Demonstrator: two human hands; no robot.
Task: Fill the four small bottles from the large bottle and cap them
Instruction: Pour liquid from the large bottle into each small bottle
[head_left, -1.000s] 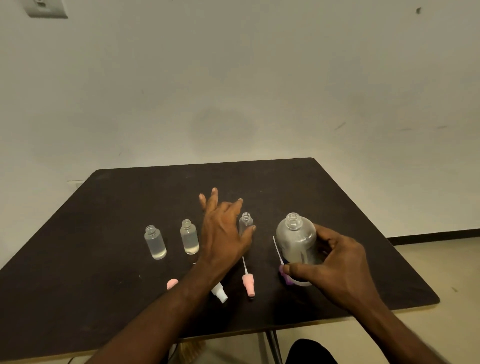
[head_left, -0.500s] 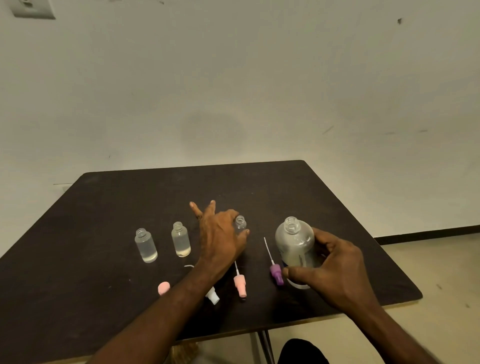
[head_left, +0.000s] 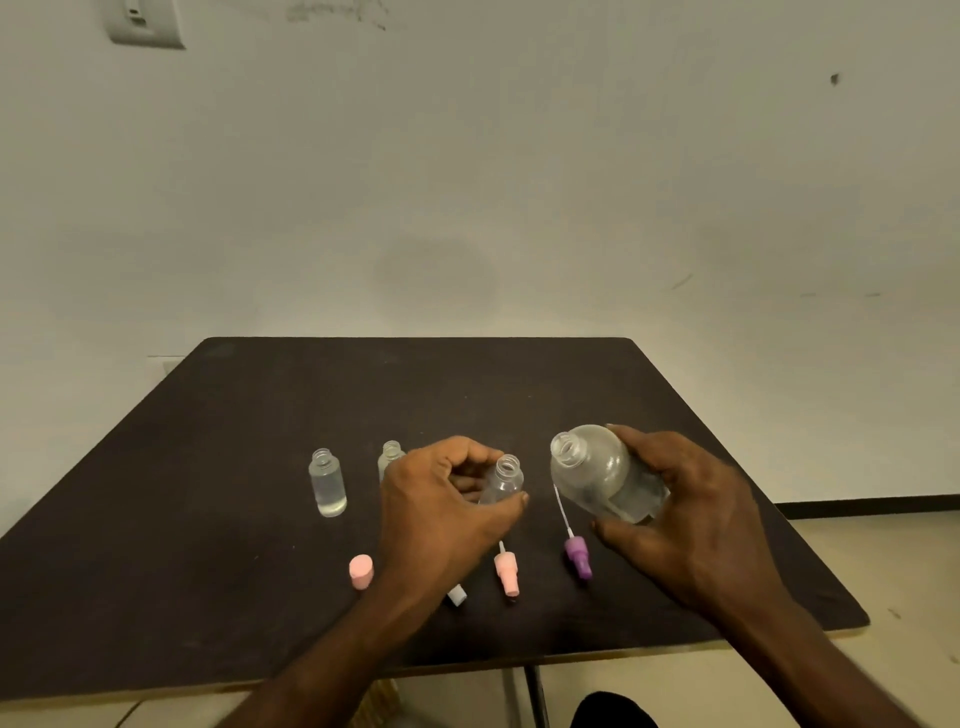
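Note:
My right hand (head_left: 691, 519) grips the large clear bottle (head_left: 597, 473), lifted and tilted left with its open neck toward a small bottle. My left hand (head_left: 441, 504) holds that small empty bottle (head_left: 505, 480) between thumb and fingers, slightly tilted. Two more small bottles stand open with clear liquid inside: one at the far left (head_left: 327, 483), one (head_left: 389, 457) half hidden behind my left hand. A fourth small bottle is not visible. Spray caps lie on the dark table (head_left: 260, 415): pink cap (head_left: 361, 570), white one (head_left: 457, 595) under my wrist, pink sprayer (head_left: 506, 571), purple sprayer (head_left: 577, 556).
The table's front edge (head_left: 519, 662) runs just below my forearms. A bare wall stands behind the table, with floor to the right.
My right hand lifted the large bottle off the table and tipped it left. My left hand curled round the small empty bottle and tilted it toward the large one.

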